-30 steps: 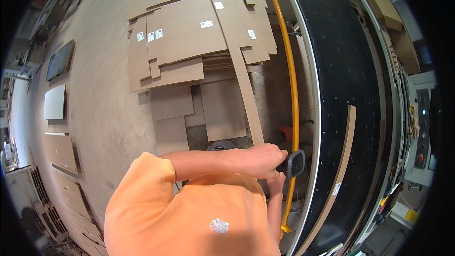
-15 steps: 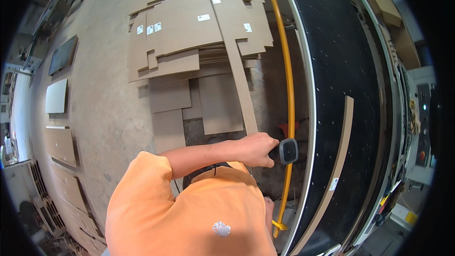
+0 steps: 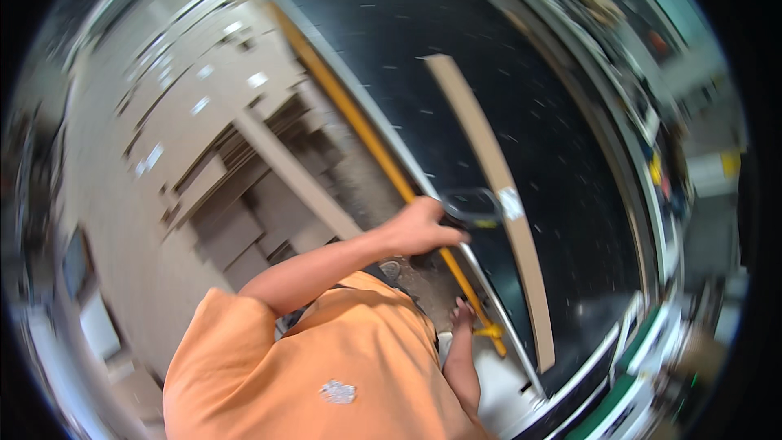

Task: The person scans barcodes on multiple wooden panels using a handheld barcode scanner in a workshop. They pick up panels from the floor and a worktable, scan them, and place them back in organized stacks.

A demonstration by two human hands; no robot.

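Observation:
My left hand [image 3: 419, 228] is closed around the grip of a dark handheld scanner [image 3: 472, 208]. The scanner's head is over the pale edge of a long black work surface. On that surface lies a narrow brown board strip [image 3: 481, 143], its white label [image 3: 511, 203] just right of the scanner. Lower down, my right hand [image 3: 463, 315] hangs beside a yellow bar [image 3: 358, 118], fingers slightly apart and holding nothing visible. The bar runs along the table's near side. Motion blurs the picture.
Stacked brown panels [image 3: 187, 85] with white labels cover the floor at the left, one long strip [image 3: 297, 175] lying across them. Machine parts and a green-edged frame [image 3: 619, 407] stand at the right and lower right. A white panel [image 3: 99, 327] stands far left.
My view has swung right, toward the black surface. The scanner in my left hand has moved from above the yellow bar to the table edge near the label. My right hand now shows more fully.

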